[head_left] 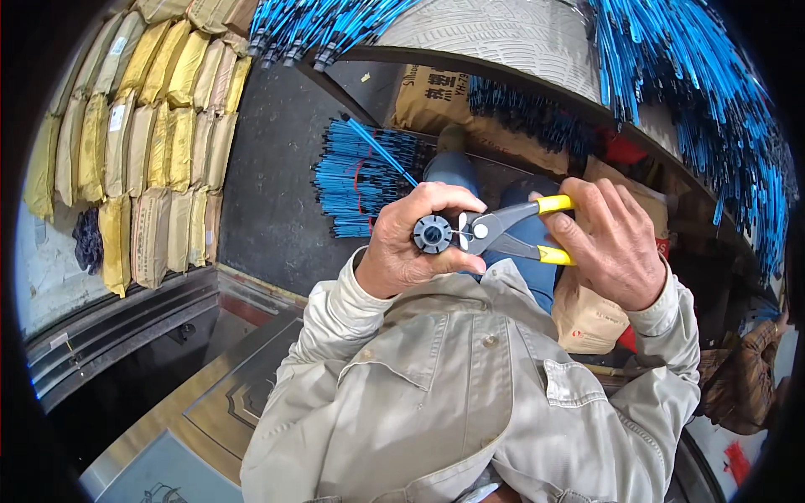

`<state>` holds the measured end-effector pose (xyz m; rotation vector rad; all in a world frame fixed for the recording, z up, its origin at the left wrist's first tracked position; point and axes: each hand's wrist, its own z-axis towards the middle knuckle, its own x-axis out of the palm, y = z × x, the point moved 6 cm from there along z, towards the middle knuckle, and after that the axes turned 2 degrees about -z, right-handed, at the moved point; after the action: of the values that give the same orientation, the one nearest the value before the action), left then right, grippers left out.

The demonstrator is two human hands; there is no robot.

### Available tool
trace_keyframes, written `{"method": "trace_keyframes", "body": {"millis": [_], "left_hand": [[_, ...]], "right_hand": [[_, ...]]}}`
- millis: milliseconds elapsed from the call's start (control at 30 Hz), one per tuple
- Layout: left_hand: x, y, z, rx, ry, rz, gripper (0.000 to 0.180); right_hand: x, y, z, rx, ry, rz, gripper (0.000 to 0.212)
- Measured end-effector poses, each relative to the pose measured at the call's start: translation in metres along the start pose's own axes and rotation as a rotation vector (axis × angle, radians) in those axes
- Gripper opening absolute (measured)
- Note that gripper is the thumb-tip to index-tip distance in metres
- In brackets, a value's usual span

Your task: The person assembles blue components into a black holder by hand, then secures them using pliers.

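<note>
My left hand (pixel 411 239) is wrapped round a black round part (pixel 432 234) with a ring of slots in its end and a pale centre. A thin blue rod (pixel 381 151) with a dark tip runs out from behind that hand; whether it joins the black part is hidden. In my right hand (pixel 616 239) are cutting pliers (pixel 495 230) with yellow grips, the handles spread apart. The plier jaws meet the side of the black part, between my left thumb and fingers, where a thin bit of wire shows.
A bundle of blue rods (pixel 344 180) with a red tie lies on the dark floor ahead. Beyond it stands a rack (pixel 495 38) heaped with blue rods (pixel 696 101). Yellow and tan sacks (pixel 151 151) are stacked at left. Another person's brown sleeve (pixel 746 377) shows at right.
</note>
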<state>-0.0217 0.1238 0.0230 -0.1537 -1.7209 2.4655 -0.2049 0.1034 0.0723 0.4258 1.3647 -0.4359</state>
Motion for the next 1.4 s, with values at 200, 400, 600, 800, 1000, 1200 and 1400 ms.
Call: {"method": "trace_keyframes", "body": {"millis": [200,400,600,800,1000,1200,1400], "left_hand": [[0.0,-0.001,0.007,-0.006,0.155,-0.011,0.055],[-0.005,0.002,0.018,0.055,0.293,-0.094,0.058],[-0.007,0.005,0.018,0.034,0.344,-0.264,0.066],[-0.016,0.011,0.012,0.079,0.214,-0.274,0.082],[-0.008,-0.003,-0.004,0.274,-0.079,-0.041,0.088],[-0.004,-0.001,-0.025,0.098,-0.265,0.241,0.051],[-0.01,0.0,-0.026,0.126,-0.184,0.291,0.029]], "right_hand": [[0.011,-0.002,-0.01,-0.058,0.465,0.877,0.036],[0.058,0.052,-0.035,0.202,0.732,2.247,0.051],[0.077,0.086,-0.03,0.171,0.585,2.466,0.051],[0.079,0.049,-0.017,0.296,0.004,2.212,0.038],[0.119,0.037,0.019,0.618,-0.484,1.453,0.004],[0.105,0.045,0.024,0.452,-0.66,1.321,0.021],[0.053,0.022,0.003,0.313,-0.538,0.903,0.028]]}}
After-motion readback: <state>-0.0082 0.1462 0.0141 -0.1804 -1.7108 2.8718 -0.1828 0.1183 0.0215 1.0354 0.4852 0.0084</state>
